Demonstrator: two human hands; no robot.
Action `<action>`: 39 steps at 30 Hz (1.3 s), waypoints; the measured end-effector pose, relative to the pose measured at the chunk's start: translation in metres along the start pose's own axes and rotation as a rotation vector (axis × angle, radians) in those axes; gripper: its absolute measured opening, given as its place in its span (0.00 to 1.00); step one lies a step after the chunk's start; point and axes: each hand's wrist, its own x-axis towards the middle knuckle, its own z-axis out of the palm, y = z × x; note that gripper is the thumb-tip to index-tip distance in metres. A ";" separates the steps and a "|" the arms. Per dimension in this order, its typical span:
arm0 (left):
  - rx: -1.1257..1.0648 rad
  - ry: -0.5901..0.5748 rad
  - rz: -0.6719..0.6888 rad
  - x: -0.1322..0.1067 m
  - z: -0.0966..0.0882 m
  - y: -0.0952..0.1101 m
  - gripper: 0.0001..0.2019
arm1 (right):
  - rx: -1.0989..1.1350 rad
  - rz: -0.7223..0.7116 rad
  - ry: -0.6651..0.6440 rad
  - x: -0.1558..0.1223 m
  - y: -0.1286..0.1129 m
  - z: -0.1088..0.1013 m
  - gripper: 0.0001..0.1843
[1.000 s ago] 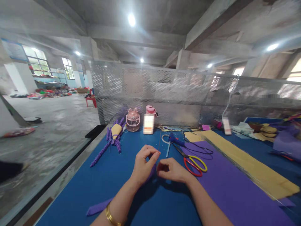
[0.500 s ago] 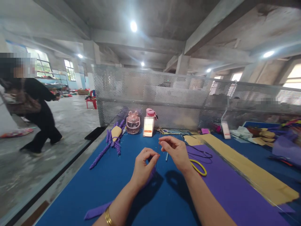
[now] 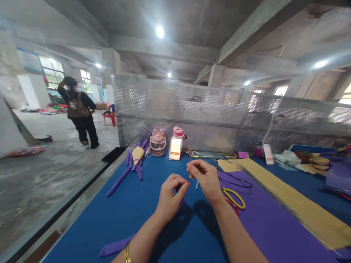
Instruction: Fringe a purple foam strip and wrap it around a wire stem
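My left hand [image 3: 172, 195] hovers over the blue tabletop [image 3: 131, 215], thumb and fingertips pinched together. Faint purple shows just behind it, too blurred to name. A little farther forward, my right hand [image 3: 205, 179] is also pinched, its fingertips a short gap from the left ones. Whatever either pinch holds is too small to make out. Beside my right wrist lie scissors [image 3: 235, 199] with yellow and red handle loops, on a purple sheet [image 3: 263, 215]. Near my left forearm is a purple strip [image 3: 116, 247], partly covered by the arm. A small pale stick [image 3: 197, 185] rests between the hands.
Purple braided pieces with a beige wrap [image 3: 138, 155] lie at the table's far left. A pink bear-eared bottle [image 3: 158, 142] and a lit phone [image 3: 175, 149] stand before a perforated metal screen [image 3: 208, 117]. Beige paper [image 3: 290, 197] runs along the right. A person [image 3: 80, 109] walks at left.
The person at left has moved farther away across the floor. My view has shifted slightly left, and more of the scissors' red handle shows. Both hands keep nearly the same pinched pose.
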 end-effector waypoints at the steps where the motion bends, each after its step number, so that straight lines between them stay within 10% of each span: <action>1: 0.001 -0.001 0.000 0.000 0.000 0.000 0.07 | 0.008 0.003 0.000 0.000 0.000 0.000 0.07; 23: 0.023 -0.028 -0.005 -0.003 0.001 0.001 0.09 | 0.187 0.040 0.156 -0.002 0.004 -0.014 0.07; 39: -0.089 0.068 -0.124 -0.001 0.001 -0.008 0.10 | 0.448 0.401 -0.034 -0.023 0.025 -0.018 0.10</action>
